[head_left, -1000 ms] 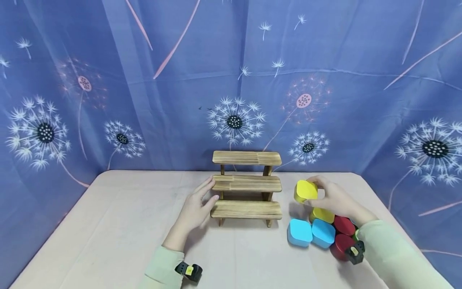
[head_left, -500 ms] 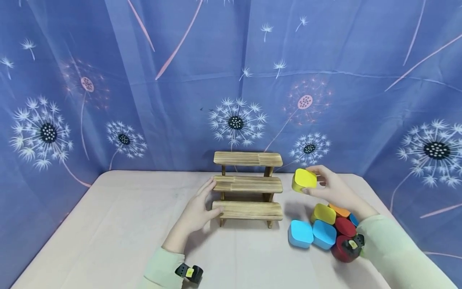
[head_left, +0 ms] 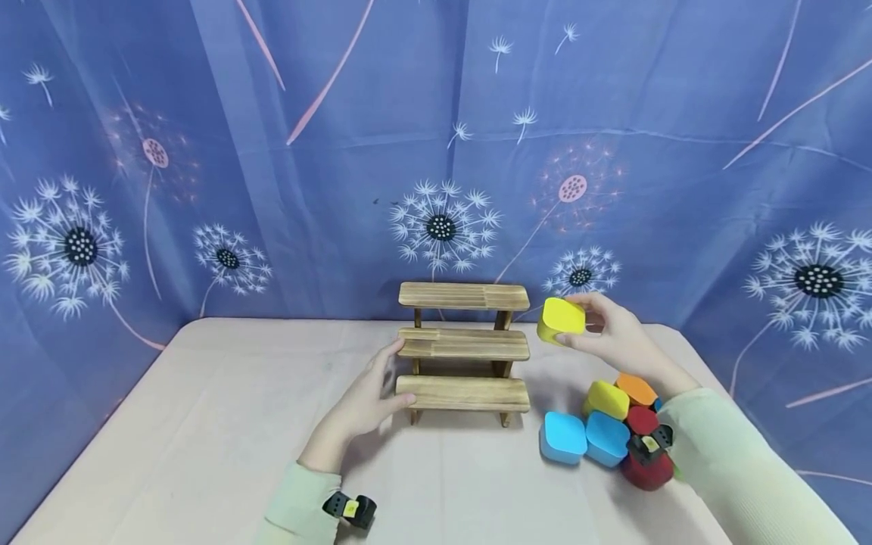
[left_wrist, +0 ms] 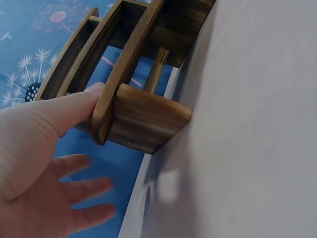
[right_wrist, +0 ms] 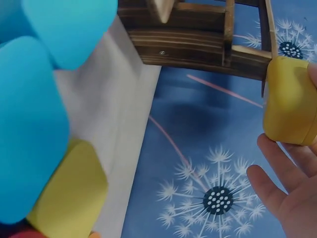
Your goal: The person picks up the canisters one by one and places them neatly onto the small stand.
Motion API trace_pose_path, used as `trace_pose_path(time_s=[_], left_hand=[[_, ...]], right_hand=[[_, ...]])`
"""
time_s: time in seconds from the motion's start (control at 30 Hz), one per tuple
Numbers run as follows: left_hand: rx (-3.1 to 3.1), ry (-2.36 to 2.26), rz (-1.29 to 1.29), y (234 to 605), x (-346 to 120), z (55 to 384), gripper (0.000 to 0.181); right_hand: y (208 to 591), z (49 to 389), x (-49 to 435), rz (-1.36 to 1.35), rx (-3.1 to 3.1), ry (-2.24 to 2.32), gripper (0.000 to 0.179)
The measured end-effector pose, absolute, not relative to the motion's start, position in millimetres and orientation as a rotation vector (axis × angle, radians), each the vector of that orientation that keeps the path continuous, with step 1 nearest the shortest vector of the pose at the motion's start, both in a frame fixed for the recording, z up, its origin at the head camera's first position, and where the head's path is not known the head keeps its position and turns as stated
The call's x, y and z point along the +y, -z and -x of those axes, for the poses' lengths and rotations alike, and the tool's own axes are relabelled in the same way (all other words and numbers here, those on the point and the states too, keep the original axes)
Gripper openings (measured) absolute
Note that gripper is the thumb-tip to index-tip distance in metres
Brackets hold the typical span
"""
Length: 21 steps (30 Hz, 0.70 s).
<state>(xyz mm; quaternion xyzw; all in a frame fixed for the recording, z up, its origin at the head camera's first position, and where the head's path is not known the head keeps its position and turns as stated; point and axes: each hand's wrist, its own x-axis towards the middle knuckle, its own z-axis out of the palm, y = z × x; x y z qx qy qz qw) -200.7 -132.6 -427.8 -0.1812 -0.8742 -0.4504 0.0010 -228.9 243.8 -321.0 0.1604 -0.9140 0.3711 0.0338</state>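
Note:
My right hand (head_left: 616,337) pinches a yellow rounded block (head_left: 562,315) between thumb and fingers. It holds the block in the air, just right of a three-tier wooden stand (head_left: 470,393). In the right wrist view the yellow block (right_wrist: 290,101) overlaps the end of the stand's top tier. My left hand (head_left: 354,409) is at the stand's left side. Its thumb (left_wrist: 79,106) touches the edge of a tier, and the other fingers stretch out beyond, holding nothing. All three tiers are bare.
On the table (head_left: 225,424), right of the stand, sit two blue blocks (head_left: 564,437), another yellow block (head_left: 608,400), an orange block (head_left: 636,387) and red blocks (head_left: 647,471). My right sleeve partly covers this cluster. A blue dandelion-print curtain (head_left: 341,189) hangs behind.
My right hand has lifted the yellow block higher and carried it left towards the stand's top tier, uncovering the orange block. My left hand stays at the stand, its thumb now against the lowest tier.

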Motion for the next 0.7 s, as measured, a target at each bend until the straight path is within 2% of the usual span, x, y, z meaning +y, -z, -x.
trace_pose_path(time_s=[0.7], left_hand=[[-2.791,1.57,0.481,432.5,-134.0,202.8,0.087]], right_hand=[[307.4,248.7,203.2,-0.566,-2.752,-1.16,0.069]])
